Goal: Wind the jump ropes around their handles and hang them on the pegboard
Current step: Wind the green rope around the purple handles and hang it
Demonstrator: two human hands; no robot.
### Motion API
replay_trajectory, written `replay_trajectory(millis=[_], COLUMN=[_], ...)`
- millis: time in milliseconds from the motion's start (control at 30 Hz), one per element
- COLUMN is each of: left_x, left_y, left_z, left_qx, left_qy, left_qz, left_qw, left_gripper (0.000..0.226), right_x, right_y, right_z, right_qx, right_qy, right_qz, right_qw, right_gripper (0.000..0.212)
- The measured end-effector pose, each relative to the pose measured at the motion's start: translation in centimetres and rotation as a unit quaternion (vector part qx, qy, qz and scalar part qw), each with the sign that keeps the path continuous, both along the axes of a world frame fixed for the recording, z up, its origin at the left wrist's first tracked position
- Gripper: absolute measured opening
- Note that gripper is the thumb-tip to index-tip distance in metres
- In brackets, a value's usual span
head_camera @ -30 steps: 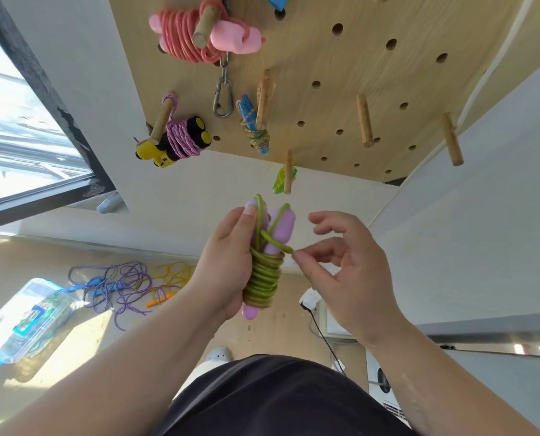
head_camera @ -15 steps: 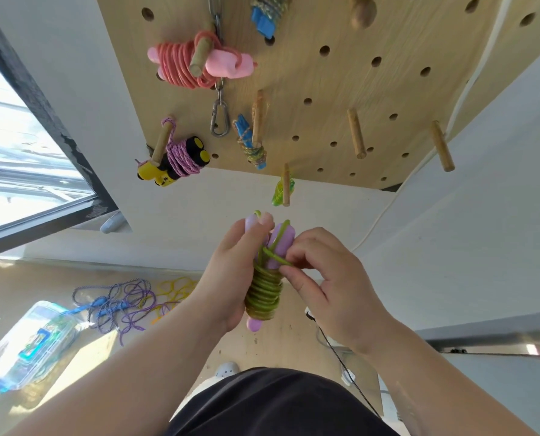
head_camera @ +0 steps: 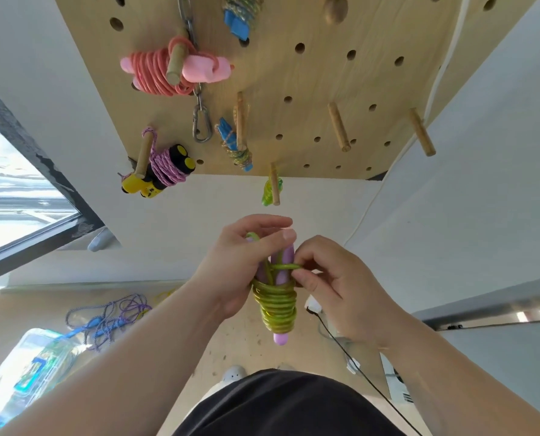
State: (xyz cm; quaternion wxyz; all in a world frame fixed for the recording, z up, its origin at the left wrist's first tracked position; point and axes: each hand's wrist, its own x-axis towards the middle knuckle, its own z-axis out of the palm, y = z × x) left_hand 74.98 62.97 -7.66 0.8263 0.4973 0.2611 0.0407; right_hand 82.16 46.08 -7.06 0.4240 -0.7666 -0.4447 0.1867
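Note:
A green jump rope (head_camera: 276, 305) is coiled around its two purple handles (head_camera: 281, 338). My left hand (head_camera: 240, 265) grips the top of the handles, thumb over them. My right hand (head_camera: 334, 287) pinches a green strand crossing the handles just above the coil. The wooden pegboard (head_camera: 293, 77) hangs on the wall above. On its pegs hang a pink wound rope (head_camera: 171, 69), a yellow-and-black handled rope (head_camera: 161, 171), two blue-handled ropes (head_camera: 237, 152) and a small green item (head_camera: 270, 190). Two bare pegs (head_camera: 337, 127) stick out on the right.
Loose blue and purple ropes (head_camera: 111, 316) lie tangled on the floor at left, next to a clear plastic box (head_camera: 26, 372). A carabiner on a chain (head_camera: 201, 121) hangs from the board. A black cable (head_camera: 350, 357) runs along the floor at right. A window frame stands at left.
My right hand has come in from the right and taken hold of the green strand at the handles. Both hands and the bundle have stayed below the board while the view tilted up.

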Motion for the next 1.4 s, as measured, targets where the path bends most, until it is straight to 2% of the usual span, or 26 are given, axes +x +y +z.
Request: replay_trajectory(millis=[67,133,300,367,467,533,600,667,767,867,1033,1133,1233,1300,1333,1400], left_x=[0.6,1.4,3.5,4.3,5.1,5.5,5.9,6.1,6.7,7.7,8.1,7.8,7.7,8.2,8.6,9.7], left_y=[-0.1,-0.6,-1.4,-1.3,-1.1,-0.5,0.2,1.0,1.9,2.0,2.8,3.4,3.8,4.1,4.2,4.3], left_z=[0.1,0.2,0.6,1.5,3.1,4.1,5.0,5.9,7.6,8.7,10.0,11.2,12.4,13.0,13.1,13.3], left_qx=[-0.023,-0.045,-0.118,-0.071,0.136,0.27,0.401,0.491,0.542,0.613,0.638,0.697,0.719,0.719,0.709,0.666], left_qy=[0.014,0.027,0.001,-0.046,-0.111,-0.148,-0.203,-0.232,-0.224,-0.231,-0.199,-0.191,-0.19,-0.175,-0.163,-0.126], left_qz=[0.02,0.063,0.116,0.097,0.035,0.012,0.004,0.006,0.023,0.084,0.134,0.157,0.189,0.191,0.186,0.173], left_qw=[0.999,0.997,0.986,0.992,0.984,0.951,0.893,0.84,0.81,0.751,0.732,0.674,0.641,0.645,0.661,0.714], left_gripper=[0.014,0.007,0.027,0.033,0.043,0.042,0.03,0.024,0.017,0.014,0.015,0.016,0.017,0.02,0.02,0.016], right_x=[0.0,0.2,2.5,3.7,5.9,7.7,9.3,10.7,12.6,14.4,15.6,15.5,15.1,15.3,15.6,16.4], right_y=[-0.1,0.0,-0.2,-0.5,-0.7,-0.7,-0.2,0.7,2.4,3.9,5.7,6.7,7.5,7.8,8.0,8.2], right_z=[-0.1,-0.1,1.3,1.8,3.0,4.3,5.7,7.0,8.8,10.3,12.2,13.3,14.7,15.0,14.9,14.3], right_qx=[0.01,0.015,0.053,0.064,0.07,0.068,0.074,0.082,0.102,0.114,0.135,0.16,0.176,0.185,0.186,0.176], right_qy=[0.03,0.02,-0.055,-0.07,-0.067,-0.09,-0.124,-0.166,-0.195,-0.204,-0.187,-0.166,-0.18,-0.182,-0.179,-0.173], right_qz=[-0.034,-0.065,-0.116,-0.114,-0.105,-0.076,-0.035,0.006,0.046,0.074,0.109,0.111,0.112,0.098,0.086,0.063], right_qw=[0.999,0.998,0.99,0.989,0.99,0.991,0.989,0.983,0.974,0.969,0.967,0.967,0.961,0.961,0.962,0.967], right_gripper=[0.006,0.008,0.005,0.006,0.008,0.008,0.008,0.013,0.014,0.009,0.007,0.011,0.023,0.027,0.023,0.011])
